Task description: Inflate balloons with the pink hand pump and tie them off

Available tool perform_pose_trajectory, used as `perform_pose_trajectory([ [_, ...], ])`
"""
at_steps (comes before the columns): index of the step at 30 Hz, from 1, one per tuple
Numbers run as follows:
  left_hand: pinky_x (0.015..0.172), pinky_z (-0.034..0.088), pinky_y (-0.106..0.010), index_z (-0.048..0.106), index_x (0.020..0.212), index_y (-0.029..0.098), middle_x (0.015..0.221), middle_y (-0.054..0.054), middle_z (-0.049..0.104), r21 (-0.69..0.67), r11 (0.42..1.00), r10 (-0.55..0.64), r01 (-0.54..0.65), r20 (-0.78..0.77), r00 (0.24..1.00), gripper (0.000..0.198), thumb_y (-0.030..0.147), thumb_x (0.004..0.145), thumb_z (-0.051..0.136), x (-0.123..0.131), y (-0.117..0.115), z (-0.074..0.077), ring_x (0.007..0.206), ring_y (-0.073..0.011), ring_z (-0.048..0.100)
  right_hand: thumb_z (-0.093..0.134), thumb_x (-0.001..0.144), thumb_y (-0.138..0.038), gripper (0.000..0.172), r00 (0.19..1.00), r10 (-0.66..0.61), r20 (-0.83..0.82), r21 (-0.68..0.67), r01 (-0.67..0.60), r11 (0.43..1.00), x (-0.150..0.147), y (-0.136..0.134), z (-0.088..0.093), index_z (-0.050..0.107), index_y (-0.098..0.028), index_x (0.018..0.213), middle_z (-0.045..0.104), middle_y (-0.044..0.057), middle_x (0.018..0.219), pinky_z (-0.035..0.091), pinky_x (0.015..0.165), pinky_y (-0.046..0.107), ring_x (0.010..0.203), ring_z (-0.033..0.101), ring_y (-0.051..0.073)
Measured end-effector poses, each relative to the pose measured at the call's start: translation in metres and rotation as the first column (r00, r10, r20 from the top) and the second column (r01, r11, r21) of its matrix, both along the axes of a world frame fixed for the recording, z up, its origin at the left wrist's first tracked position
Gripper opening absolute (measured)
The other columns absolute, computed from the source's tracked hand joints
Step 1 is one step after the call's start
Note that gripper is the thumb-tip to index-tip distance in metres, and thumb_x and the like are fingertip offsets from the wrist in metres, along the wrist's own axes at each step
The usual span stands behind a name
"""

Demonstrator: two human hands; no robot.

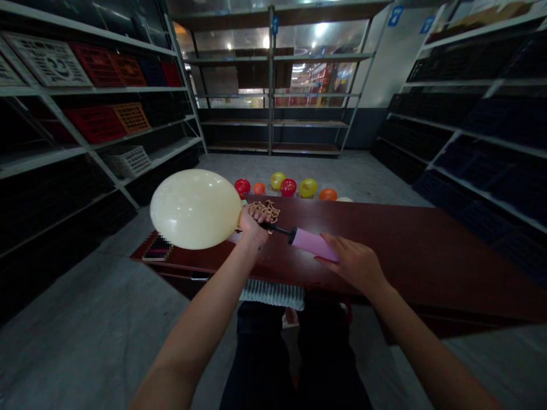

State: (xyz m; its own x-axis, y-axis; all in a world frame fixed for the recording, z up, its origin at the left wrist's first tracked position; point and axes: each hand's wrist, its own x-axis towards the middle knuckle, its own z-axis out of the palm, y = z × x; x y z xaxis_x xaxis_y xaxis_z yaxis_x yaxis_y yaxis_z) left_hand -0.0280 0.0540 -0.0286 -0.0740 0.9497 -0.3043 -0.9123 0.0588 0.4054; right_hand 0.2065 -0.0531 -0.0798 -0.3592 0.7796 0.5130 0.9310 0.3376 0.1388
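Note:
A large, cream-coloured inflated balloon (195, 209) stretches out to the left of my left hand (255, 221). That hand is closed around its neck and the black end of a hand balloon pump. The pump's pink barrel (314, 242) points down to the right, with a stretch of black rod (280, 229) showing between it and my left hand. My right hand (352, 261) is wrapped around the barrel's lower right end. My left fingers hide the join between balloon and pump. Both hands are above the dark red table.
The table (405, 245) bears a heap of tan, uninflated balloons (271, 210) and a dark, partly pixelated phone-like object (158, 248). Beyond its far edge, small red, yellow and orange balloons (308, 188) lie on the floor. Shelves with crates (100, 122) stand around.

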Motion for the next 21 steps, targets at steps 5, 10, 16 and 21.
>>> perform_pose_trajectory([
  [5,0.043,0.023,-0.024,0.02,0.062,0.021,0.044,0.008,0.021,-0.002,1.0,0.017,-0.017,-0.013,1.0,0.038,0.019,0.095,0.04,-0.017,0.011,0.001,0.034,-0.0055,0.021,0.056,0.091,-0.048,0.045,1.0,0.004,0.011,0.062,-0.005,0.998,0.026,-0.007,-0.005,0.063,-0.02,0.126,0.074,0.01,0.1,0.046,0.071,0.03,0.08,0.068,0.02],
  [10,0.044,0.022,-0.024,0.019,0.064,0.021,0.046,0.008,0.018,-0.001,1.0,0.031,-0.031,-0.039,0.999,0.038,0.022,0.098,0.038,-0.027,0.015,-0.012,0.036,-0.005,0.019,0.058,0.09,-0.048,0.044,0.998,-0.003,0.058,0.09,-0.002,0.996,0.043,-0.012,-0.016,0.066,-0.019,0.122,0.075,0.009,0.1,0.046,0.07,0.03,0.078,0.068,0.02],
  [16,0.043,0.021,-0.022,0.018,0.065,0.021,0.048,0.009,0.019,0.03,0.996,0.091,-0.09,-0.035,0.995,0.038,0.021,0.098,0.038,-0.022,0.007,-0.009,0.036,-0.0039,0.02,0.059,0.088,-0.048,0.042,0.991,-0.001,-0.132,0.026,0.005,1.0,0.032,-0.008,-0.028,0.064,-0.019,0.119,0.075,0.009,0.104,0.052,0.074,0.031,0.084,0.072,0.021],
  [21,0.042,0.02,-0.024,0.02,0.063,0.021,0.047,0.009,0.02,0.088,0.995,0.042,-0.039,-0.035,0.998,0.041,0.025,0.097,0.043,0.005,-0.003,0.004,0.035,-0.0047,0.02,0.061,0.084,-0.046,0.042,0.954,0.011,-0.3,-0.065,-0.032,0.997,0.004,-0.001,-0.02,0.062,-0.02,0.117,0.075,0.008,0.106,0.054,0.072,0.033,0.086,0.073,0.023],
])
